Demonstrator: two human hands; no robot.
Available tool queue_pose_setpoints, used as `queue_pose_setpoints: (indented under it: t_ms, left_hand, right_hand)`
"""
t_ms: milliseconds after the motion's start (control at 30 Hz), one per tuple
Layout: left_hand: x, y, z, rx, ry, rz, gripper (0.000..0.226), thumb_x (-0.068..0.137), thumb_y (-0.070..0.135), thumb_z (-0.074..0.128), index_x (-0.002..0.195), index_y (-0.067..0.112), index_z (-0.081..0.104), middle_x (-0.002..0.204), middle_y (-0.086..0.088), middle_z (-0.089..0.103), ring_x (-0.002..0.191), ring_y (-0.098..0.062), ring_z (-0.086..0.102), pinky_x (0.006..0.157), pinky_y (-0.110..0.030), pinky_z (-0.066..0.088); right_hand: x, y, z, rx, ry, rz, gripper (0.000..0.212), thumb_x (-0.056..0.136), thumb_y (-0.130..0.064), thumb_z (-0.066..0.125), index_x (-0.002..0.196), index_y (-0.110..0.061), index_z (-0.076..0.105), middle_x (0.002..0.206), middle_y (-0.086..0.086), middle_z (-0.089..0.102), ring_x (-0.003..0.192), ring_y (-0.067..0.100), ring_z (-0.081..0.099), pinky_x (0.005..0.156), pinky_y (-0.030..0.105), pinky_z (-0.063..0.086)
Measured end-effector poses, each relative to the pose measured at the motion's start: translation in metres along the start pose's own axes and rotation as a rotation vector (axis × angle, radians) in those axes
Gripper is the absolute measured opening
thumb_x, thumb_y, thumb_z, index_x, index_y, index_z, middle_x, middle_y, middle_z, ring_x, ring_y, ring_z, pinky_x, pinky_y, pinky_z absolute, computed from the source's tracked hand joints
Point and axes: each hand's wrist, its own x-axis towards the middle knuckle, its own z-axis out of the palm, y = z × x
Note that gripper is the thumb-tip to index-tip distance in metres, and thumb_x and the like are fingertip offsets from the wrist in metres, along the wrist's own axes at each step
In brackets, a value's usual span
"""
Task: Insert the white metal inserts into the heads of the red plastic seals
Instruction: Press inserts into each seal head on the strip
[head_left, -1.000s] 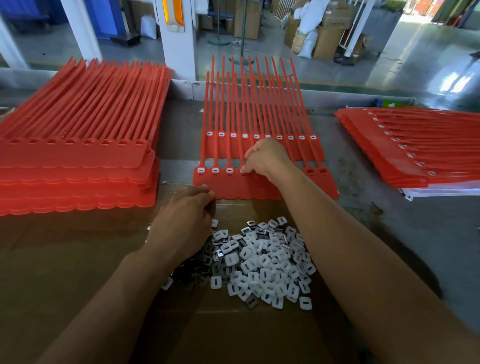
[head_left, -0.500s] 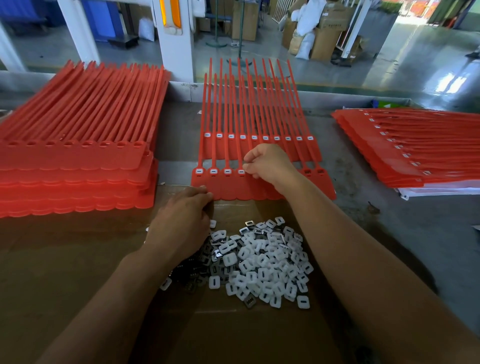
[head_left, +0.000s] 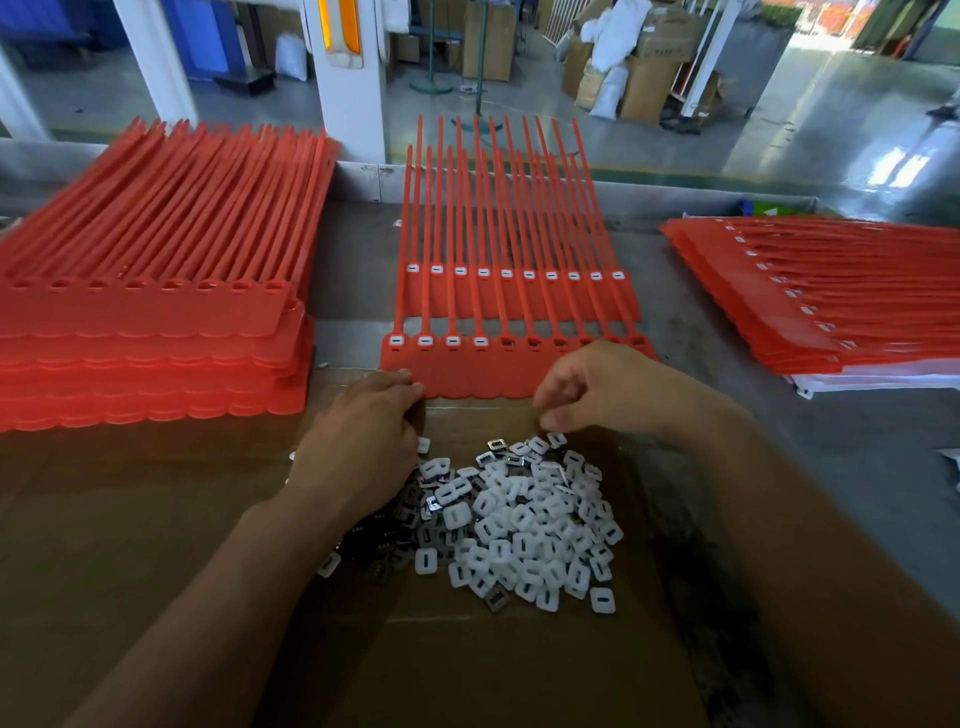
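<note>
Cardboard covers the near part of the desk, with a heap of white inserts on it. Just behind lies the near seal strip, its four leftmost heads filled; the far seal strip is filled across. The right hand hovers at the heap's far edge, fingers curled down; I cannot tell whether it pinches one. The left hand rests on the heap's left side, its grasp hidden.

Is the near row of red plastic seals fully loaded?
No, the near row holds white metal inserts in only four leftmost heads; others empty.
</note>
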Motion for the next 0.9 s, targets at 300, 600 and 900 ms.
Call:
queue_pose_setpoints:
  t_ms: [300,600,900]
  left_hand:
    - [0.0,0.0,0.0,0.003,-0.014,-0.006,0.046,0.09,0.008,0.041,0.134,0.019,0.046,0.147,0.005,0.034,0.134,-0.014,0.03,0.112,-0.034,0.023]
    - [0.0,-0.001,0.001,-0.01,0.015,0.006,0.044,0.089,0.008,0.043,0.132,0.016,0.049,0.145,0.004,0.038,0.132,-0.014,0.033,0.11,-0.031,0.025]
    - [0.0,-0.001,0.002,0.001,0.014,0.005,0.045,0.089,0.008,0.042,0.133,0.018,0.048,0.145,0.005,0.036,0.133,-0.014,0.031,0.11,-0.031,0.024]
  right_hand:
    - [-0.001,0.004,0.009,-0.248,0.024,-0.004,0.018,0.081,-0.024,0.069,0.069,-0.03,0.057,0.077,-0.019,0.052,0.077,-0.001,0.05,0.06,0.014,0.034]
    - [-0.01,0.009,0.02,-0.343,0.095,-0.117,0.018,0.089,-0.024,0.058,0.076,-0.027,0.047,0.08,-0.017,0.044,0.082,0.004,0.046,0.068,0.019,0.032]
    - [-0.008,0.006,0.013,0.02,0.279,-0.128,0.014,0.089,-0.022,0.058,0.078,-0.031,0.055,0.08,-0.018,0.058,0.074,-0.008,0.052,0.061,0.009,0.033]
